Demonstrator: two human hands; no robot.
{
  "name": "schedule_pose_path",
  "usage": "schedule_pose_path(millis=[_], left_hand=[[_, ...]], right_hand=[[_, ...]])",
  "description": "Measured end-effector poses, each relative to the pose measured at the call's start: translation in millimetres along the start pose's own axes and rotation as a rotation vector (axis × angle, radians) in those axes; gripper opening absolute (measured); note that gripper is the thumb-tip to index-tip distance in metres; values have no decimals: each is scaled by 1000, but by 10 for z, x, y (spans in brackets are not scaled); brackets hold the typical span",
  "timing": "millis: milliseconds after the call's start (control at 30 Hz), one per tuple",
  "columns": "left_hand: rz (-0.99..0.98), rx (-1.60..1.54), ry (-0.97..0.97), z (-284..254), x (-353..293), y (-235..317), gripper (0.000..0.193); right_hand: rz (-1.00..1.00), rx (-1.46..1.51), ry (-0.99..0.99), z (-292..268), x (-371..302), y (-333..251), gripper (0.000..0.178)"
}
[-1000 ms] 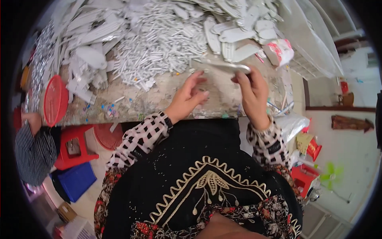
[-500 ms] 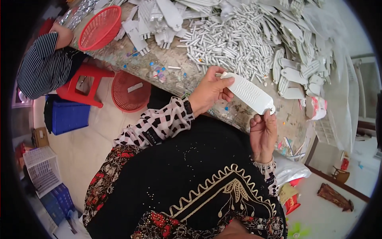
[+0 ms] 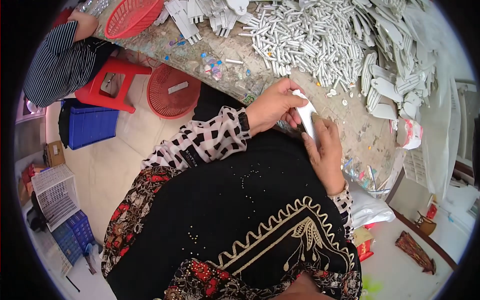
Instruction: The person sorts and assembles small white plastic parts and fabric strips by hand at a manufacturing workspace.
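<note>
A flat, white, elongated plastic piece [image 3: 307,120] is held between my two hands, just off the table's near edge. Its far end is pinched by my left hand [image 3: 276,106], thumb on top and the other fingers curled beneath. My right hand [image 3: 325,150] grips the nearer end, which its fingers partly cover. The ridged face seen before is turned from view, so a smooth narrow side shows. Beyond my hands lies a large heap of short white sticks [image 3: 310,40]. To its right is a pile of similar flat white pieces [image 3: 387,90].
More flat white pieces [image 3: 222,15] and a red basket [image 3: 132,20] lie along the worktable [image 3: 260,82]. Left of it are another person's striped sleeve [image 3: 55,70], a red stool [image 3: 112,85], a second red basket [image 3: 172,95] and a blue crate [image 3: 92,125]. A crumpled white-and-red packet [image 3: 410,134] sits right.
The white piece has turned onto its side and steeper. My right hand has moved up and wrapped its fingers over the near end. The whole view has shifted slightly.
</note>
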State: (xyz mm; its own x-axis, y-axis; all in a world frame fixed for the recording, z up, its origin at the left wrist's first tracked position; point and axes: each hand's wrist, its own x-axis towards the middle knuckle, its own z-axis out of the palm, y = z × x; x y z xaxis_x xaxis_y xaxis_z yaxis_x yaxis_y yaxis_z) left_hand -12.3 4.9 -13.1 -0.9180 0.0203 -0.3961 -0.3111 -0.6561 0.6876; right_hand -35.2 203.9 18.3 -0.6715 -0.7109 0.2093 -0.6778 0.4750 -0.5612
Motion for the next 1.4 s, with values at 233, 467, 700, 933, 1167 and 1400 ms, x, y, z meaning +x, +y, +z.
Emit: schedule_pose_path(millis=[233,467,700,933,1167,1400], left_hand=[[799,1082,477,-704,-229,338,24],[812,1628,549,-1237,-187,483,15],[383,569,136,-685,-40,340,14],[720,1186,86,-257,333,297,12],[1035,1679,156,-96,508,306,10],[880,1592,607,-594,273,859,18]], right_hand=[[145,61,153,-30,-65,218,45],[263,414,294,149,-215,528,39],[553,1049,184,-64,-143,318,43],[529,945,184,-50,-116,314,52],[563,1026,258,20,-164,358,53],[508,1084,264,35,-229,451,49]])
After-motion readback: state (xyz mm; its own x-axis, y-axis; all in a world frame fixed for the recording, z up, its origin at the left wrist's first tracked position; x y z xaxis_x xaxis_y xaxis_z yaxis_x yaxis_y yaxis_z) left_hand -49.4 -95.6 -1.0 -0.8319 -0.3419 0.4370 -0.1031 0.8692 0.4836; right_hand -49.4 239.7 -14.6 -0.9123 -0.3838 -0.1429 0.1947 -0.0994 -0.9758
